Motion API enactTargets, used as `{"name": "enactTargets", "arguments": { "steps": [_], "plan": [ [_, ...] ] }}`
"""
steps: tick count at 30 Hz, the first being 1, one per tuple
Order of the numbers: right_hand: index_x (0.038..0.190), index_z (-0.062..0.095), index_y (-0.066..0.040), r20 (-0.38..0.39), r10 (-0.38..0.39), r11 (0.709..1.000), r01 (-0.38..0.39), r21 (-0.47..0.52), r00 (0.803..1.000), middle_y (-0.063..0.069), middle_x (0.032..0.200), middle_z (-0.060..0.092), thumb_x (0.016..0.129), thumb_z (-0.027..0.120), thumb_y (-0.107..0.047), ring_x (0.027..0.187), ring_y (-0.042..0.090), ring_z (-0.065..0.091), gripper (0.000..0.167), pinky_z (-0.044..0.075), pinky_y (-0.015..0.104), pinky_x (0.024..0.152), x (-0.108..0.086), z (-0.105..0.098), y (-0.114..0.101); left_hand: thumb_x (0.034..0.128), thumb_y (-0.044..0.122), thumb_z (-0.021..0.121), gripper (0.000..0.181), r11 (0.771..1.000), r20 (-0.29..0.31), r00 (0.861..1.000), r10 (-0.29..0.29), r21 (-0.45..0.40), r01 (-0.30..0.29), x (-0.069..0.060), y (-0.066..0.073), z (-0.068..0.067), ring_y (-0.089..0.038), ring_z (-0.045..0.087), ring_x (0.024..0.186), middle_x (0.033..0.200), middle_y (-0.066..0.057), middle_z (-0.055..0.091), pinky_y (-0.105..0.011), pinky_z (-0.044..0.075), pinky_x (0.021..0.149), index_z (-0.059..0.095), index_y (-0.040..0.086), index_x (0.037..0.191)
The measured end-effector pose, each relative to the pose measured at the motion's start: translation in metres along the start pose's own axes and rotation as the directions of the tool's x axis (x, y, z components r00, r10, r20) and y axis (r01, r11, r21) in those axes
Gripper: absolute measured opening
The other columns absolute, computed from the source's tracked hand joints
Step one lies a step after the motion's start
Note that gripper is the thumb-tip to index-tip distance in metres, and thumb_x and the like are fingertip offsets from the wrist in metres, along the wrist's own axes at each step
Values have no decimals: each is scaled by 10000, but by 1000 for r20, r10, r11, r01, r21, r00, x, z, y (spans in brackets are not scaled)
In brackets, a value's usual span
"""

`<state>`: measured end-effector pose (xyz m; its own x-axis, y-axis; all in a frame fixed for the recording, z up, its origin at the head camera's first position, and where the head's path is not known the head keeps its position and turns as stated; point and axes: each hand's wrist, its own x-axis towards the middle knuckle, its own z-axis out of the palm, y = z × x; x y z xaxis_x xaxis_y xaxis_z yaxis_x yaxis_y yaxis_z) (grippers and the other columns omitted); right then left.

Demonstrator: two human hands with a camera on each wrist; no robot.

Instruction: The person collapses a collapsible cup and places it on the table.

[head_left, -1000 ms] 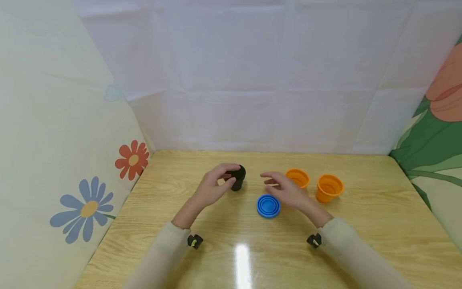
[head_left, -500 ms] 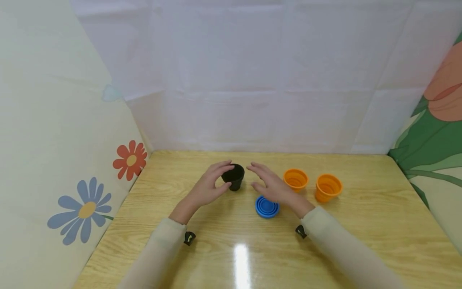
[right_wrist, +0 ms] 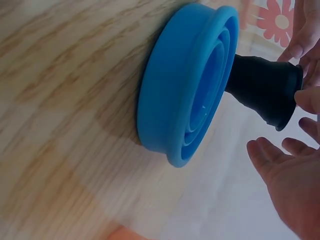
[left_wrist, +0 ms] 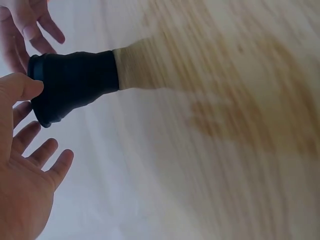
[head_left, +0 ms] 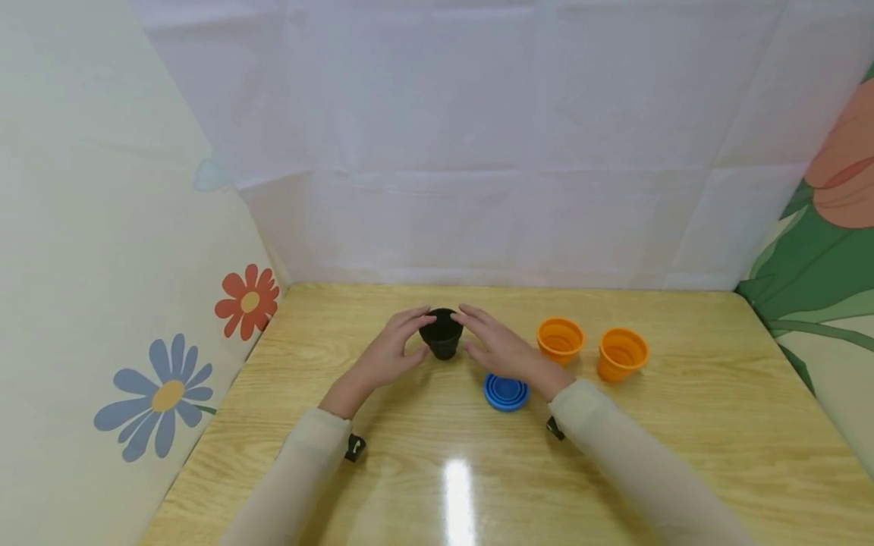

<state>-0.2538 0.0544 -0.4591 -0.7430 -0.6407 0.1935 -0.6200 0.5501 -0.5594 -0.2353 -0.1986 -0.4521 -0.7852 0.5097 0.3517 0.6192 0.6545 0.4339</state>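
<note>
A black cup (head_left: pixel 442 337) stands upright and extended on the wooden table, between the two hands. The left hand (head_left: pixel 391 354) is at its left side with relaxed, spread fingers; its thumb tip lies at the cup's rim in the left wrist view, where contact cannot be told for certain. The right hand (head_left: pixel 504 349) is at the cup's right side, fingers spread along the rim, not curled round it. Under the right hand's palm side lies a flat, collapsed blue cup (head_left: pixel 506 393), its rings showing large in the right wrist view (right_wrist: pixel 172 85).
Two orange cups, one (head_left: pixel 560 340) just right of the right hand and another (head_left: pixel 622 354) farther right, stand upright on the table (head_left: pixel 410 485). A white cloth (head_left: pixel 478 152) hangs behind the table's back edge, with flowered cloth at both sides.
The right hand has moved left from near the blue and orange cups to the black cup's side. The left hand has drawn slightly left and back from over the black cup. The cups look unmoved.
</note>
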Motion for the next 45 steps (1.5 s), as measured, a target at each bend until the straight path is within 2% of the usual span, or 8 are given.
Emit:
{"name": "enactTargets", "arguments": {
  "steps": [8, 12, 16, 19, 27, 32, 38, 45],
  "plan": [
    [1523, 441, -82, 18, -13, 999, 14, -39, 1000, 167, 1625, 308, 1012, 606, -82, 1450, 354, 383, 537, 401, 501, 1143, 8, 3, -1, 915, -4, 708, 542, 997, 65, 996, -66, -41, 69, 5, -6, 6, -394, 395, 1426, 1566, -198, 399, -549, 374, 1151, 536, 25, 1428],
    [1477, 502, -66, 33, 1, 999, 1, -40, 999, 168, 1626, 303, 1008, 614, -71, 1455, 354, 371, 482, 402, 494, 1144, 11, 6, 0, 932, -2, 687, 519, 994, 88, 992, -87, -61, 92, 8, -7, 9, -383, 427, 1412, 1570, -189, 394, -506, 433, 1115, 530, 5, 1427],
    [1450, 528, -62, 20, 10, 999, -10, -34, 1000, 169, 1621, 312, 998, 626, -58, 1446, 360, 383, 462, 414, 496, 1134, 13, 8, -1, 957, 12, 673, 450, 993, 75, 993, -90, -72, 95, 8, -8, 9, -381, 469, 1378, 1551, -193, 416, -456, 490, 1066, 554, -33, 1389],
    [1419, 551, -46, -36, -6, 1000, 6, 0, 999, 194, 1591, 358, 987, 639, -46, 1375, 362, 476, 441, 470, 482, 1083, 13, 8, -1, 975, 28, 655, 401, 993, 54, 996, -75, -88, 79, 8, -7, 8, -387, 488, 1361, 1533, -214, 434, -439, 502, 1051, 574, -46, 1361],
    [1344, 600, -21, -200, -72, 986, 100, 133, 977, 209, 1451, 518, 996, 651, -118, 1182, 316, 628, 365, 572, 366, 947, 7, -2, 3, 1020, 106, 601, 368, 967, 21, 995, -98, -235, 100, 13, 5, 3, -373, 511, 1344, 1491, -224, 491, -457, 520, 1028, 580, 13, 1375],
    [1283, 643, -74, -200, -19, 969, 68, 237, 980, 114, 1311, 617, 985, 668, -170, 1139, 264, 634, 314, 580, 373, 935, -3, -12, 6, 1034, 171, 596, 370, 950, 35, 992, -125, -283, 130, 15, 17, 1, -345, 507, 1352, 1460, -166, 543, -496, 500, 1051, 592, 48, 1383],
    [1271, 656, -72, -166, 43, 935, 19, 355, 985, 86, 1237, 624, 981, 676, -195, 1148, 254, 621, 315, 556, 405, 984, -19, -19, 8, 1012, 157, 636, 369, 936, 42, 997, -71, -344, 81, 20, 29, 4, -334, 527, 1330, 1413, -141, 583, -523, 484, 1063, 600, 19, 1352],
    [1280, 655, -82, -160, 75, 924, -8, 381, 984, 81, 1259, 632, 993, 668, -223, 1178, 280, 615, 320, 564, 413, 966, -33, -26, 12, 992, 115, 659, 333, 907, 10, 999, -53, -417, 52, 24, 41, 16, -315, 593, 1237, 1300, -150, 641, -467, 517, 1037, 622, 14, 1307]
  ]
}}
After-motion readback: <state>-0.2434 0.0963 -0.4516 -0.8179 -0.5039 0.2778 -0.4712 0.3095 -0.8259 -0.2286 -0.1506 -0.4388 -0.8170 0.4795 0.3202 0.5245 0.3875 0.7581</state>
